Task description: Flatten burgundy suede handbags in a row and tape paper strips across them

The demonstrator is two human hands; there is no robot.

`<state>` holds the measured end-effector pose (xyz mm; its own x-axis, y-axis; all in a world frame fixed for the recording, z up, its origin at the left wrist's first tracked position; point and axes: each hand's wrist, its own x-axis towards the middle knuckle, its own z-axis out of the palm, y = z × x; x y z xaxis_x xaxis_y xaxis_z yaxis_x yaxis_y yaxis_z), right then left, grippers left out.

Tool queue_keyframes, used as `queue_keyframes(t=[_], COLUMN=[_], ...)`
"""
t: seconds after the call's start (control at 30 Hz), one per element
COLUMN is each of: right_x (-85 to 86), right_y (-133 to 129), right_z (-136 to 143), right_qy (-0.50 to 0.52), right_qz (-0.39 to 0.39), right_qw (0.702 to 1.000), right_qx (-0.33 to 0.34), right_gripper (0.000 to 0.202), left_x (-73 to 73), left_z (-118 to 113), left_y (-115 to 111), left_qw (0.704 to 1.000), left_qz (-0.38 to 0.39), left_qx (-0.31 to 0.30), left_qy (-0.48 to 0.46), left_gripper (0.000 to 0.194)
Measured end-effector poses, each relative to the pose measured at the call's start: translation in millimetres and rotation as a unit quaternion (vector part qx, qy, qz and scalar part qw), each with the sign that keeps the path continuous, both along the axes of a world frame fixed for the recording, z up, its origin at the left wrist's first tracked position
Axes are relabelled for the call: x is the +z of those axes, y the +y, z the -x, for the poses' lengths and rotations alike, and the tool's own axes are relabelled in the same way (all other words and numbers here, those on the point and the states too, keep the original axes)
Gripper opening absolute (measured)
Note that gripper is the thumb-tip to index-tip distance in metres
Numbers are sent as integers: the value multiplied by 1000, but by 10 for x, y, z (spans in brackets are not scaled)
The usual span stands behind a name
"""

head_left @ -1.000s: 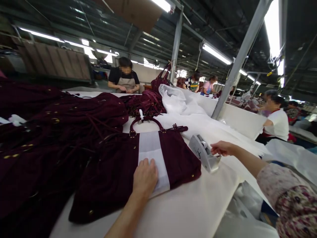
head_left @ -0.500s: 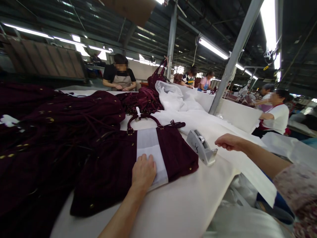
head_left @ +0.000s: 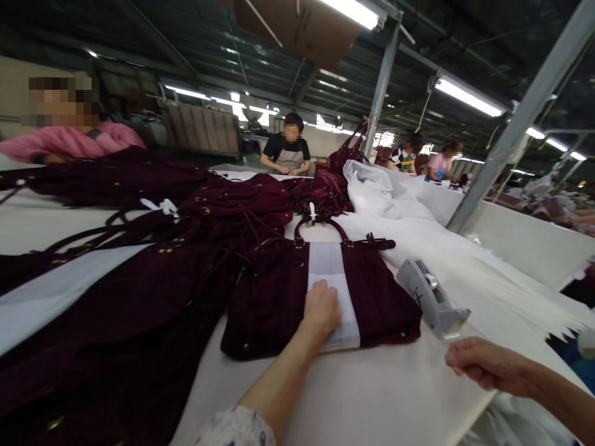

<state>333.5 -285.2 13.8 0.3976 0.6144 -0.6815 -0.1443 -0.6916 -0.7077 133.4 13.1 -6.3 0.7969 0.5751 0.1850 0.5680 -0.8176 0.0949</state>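
Note:
A dark maroon handbag (head_left: 385, 291) lies flat on the white table, its looped handle pointing away from me. A white paper band (head_left: 325, 257) runs across its middle. On that band rests my left hand (head_left: 321, 310), fingers down against the paper and slightly bent. To the right of the bag stands a grey tape dispenser (head_left: 430, 297). Just in front of the dispenser's cutting end, my right hand (head_left: 488, 367) is closed in a pinch above the table. Whatever its fingertips hold, if anything, is too small to make out.
More maroon bags (head_left: 139, 310) are heaped at left, with further ones behind. White sheeting (head_left: 483, 266) covers the table's right side, and a clear plastic bag (head_left: 369, 186) sits farther back. One co-worker in pink (head_left: 116, 136) is at far left; others work beyond.
My right hand has come nearer to me, from beyond the dispenser's right side to just in front of its cutting end. My left hand stays on the band. The view has turned left.

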Motion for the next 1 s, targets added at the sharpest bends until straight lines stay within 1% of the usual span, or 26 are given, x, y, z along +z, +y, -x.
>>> queue_keyframes(t=[0.07,0.13,0.2,0.23,0.27,0.33,0.37,0.43,0.53,0.63,0.73,0.77,0.83,0.9,1.0], right_x=[211,424,543,551,524,385,291,92,-147,-277,-332,-342,-355,-361,-368], right_y=[319,785,1321,1586,1836,2259,2425,2665,2837,2884,2902,2909,2923,2938,2954], right_z=[216,397,491,503,497,452,421,364,301,267,252,252,259,270,274], right_qy=[85,144,185,186,177,147,129,92,36,-5,-37,-47,-64,-77,-91], right_qz=[-83,-134,-165,-178,-187,-192,-189,-180,-171,-177,-190,-193,-196,-199,-203], right_qw=[993,980,968,966,966,970,973,978,983,982,979,978,976,975,974], right_qx=[12,26,24,12,-1,-25,-33,-47,-62,-69,-69,-68,-63,-56,-45], right_gripper=[22,20,18,16,13,8,8,9,9,9,9,9,9,8,8], left_x=[-13,-14,-4,3,9,16,15,8,2,22,66,83,113,134,132], left_z=[4,28,59,74,86,103,108,113,108,82,30,10,-27,-52,-60], left_y=[27,32,20,12,6,-1,0,6,5,-20,-44,-48,-49,-46,-42], left_qw=[1000,1000,1000,1000,1000,1000,1000,1000,999,999,999,999,998,998,997], left_qz=[1,-3,-7,-7,-4,5,10,15,16,12,9,9,9,8,6], left_qx=[-1,-7,-13,-14,-13,-12,-13,-21,-33,-35,-36,-36,-35,-34,-31], left_qy=[4,2,-6,-9,-11,-11,-12,-18,-15,2,17,24,43,56,66], left_gripper=[22,22,21,20,20,19,19,20,20,28,47,50,48,43,39])
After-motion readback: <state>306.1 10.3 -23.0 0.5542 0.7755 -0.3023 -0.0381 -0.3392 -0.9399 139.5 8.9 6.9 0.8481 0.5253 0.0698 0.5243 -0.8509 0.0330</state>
